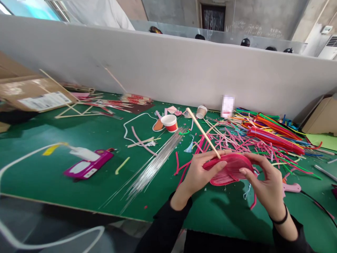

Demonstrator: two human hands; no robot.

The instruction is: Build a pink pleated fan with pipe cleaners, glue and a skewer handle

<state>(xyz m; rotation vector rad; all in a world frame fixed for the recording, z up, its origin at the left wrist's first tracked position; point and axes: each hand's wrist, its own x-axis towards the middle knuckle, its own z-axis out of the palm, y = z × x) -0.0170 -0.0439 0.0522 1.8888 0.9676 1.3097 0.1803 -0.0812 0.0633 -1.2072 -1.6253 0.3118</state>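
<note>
Over the table's front part I hold a rounded pink-red piece, built of close rows of what look like pipe cleaners. My left hand is closed on its left side, thumb on the near face. On its right edge my right hand grips with thumb and fingers. A pale wooden stick slants up and left from the piece; whether it is fixed to it or pinched by my left fingers, I cannot tell. Beyond my hands lie loose pink strips. A pink glue gun, partly hidden, rests beside my right wrist.
Bundles of coloured pipe cleaners lie at the back right. Thin metal wires stretch across the middle, near a red-and-white cup. Further left are a purple device with a white cable and a cardboard box. A pale partition runs behind.
</note>
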